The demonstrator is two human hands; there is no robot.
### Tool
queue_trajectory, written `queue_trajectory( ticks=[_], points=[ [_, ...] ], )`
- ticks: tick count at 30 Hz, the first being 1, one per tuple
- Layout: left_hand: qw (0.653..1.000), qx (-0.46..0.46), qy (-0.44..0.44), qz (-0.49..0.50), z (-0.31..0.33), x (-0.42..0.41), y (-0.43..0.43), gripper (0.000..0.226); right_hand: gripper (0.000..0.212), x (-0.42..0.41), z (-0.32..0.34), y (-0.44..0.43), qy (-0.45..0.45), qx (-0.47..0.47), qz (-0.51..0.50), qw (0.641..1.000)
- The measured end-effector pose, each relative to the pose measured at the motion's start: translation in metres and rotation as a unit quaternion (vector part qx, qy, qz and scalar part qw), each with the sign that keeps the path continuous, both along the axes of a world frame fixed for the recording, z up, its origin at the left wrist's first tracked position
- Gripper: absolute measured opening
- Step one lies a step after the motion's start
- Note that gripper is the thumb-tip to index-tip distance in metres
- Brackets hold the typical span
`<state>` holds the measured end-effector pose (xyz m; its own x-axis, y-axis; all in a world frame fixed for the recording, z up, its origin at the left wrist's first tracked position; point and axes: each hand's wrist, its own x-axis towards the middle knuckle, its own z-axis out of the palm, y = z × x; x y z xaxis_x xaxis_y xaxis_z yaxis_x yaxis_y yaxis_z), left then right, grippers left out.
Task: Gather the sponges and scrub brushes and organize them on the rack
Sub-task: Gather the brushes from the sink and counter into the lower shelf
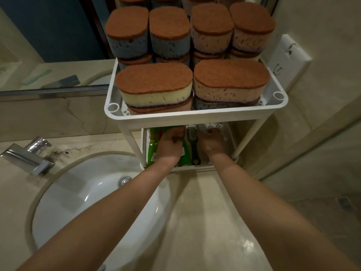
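A white two-tier rack (195,116) stands on the counter against the mirror. Its top shelf is full of stacked sponges (154,85) with brown scouring tops over yellow, pink and blue foam. Both my hands reach into the lower shelf. My left hand (170,147) grips a green packet of scouring pads (154,145) lying there. My right hand (211,143) has its fingers curled on a white brush (203,127) at the back of the shelf. A dark-handled scrub brush (193,145) lies between my hands.
A white basin (82,194) with a chrome tap (29,155) sits to the left of the rack. A mirror (58,36) runs behind. A wall socket (289,55) is to the right of the rack. Marble counter (205,212) lies in front.
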<state>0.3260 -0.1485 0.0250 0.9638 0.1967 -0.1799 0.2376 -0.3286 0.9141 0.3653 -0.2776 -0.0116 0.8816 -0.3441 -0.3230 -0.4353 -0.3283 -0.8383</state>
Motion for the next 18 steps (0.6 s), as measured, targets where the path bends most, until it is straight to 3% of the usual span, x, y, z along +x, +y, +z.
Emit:
queue_trajectory(
  ticks=[2, 5, 10, 15, 18],
  points=[
    [1.0, -0.008, -0.001, 0.003, -0.002, 0.001, -0.001, 0.031, 0.046, 0.0, -0.002, 0.0, 0.007, -0.028, -0.011, 1.0],
    [1.0, -0.009, -0.007, 0.004, -0.006, 0.002, -0.001, 0.032, 0.038, -0.001, -0.006, 0.002, 0.029, -0.102, 0.024, 0.994],
    [1.0, -0.019, -0.01, 0.004, -0.006, -0.001, 0.0, 0.032, 0.036, -0.002, -0.003, 0.008, 0.065, -0.15, 0.062, 0.985],
    [0.999, -0.044, -0.012, -0.002, -0.001, -0.013, 0.007, 0.032, 0.027, -0.01, 0.0, 0.011, 0.086, -0.169, 0.084, 0.978],
    [0.999, -0.046, -0.025, -0.008, 0.001, -0.026, 0.015, 0.034, 0.019, -0.029, 0.008, 0.011, 0.019, -0.137, 0.077, 0.987]
  ],
)
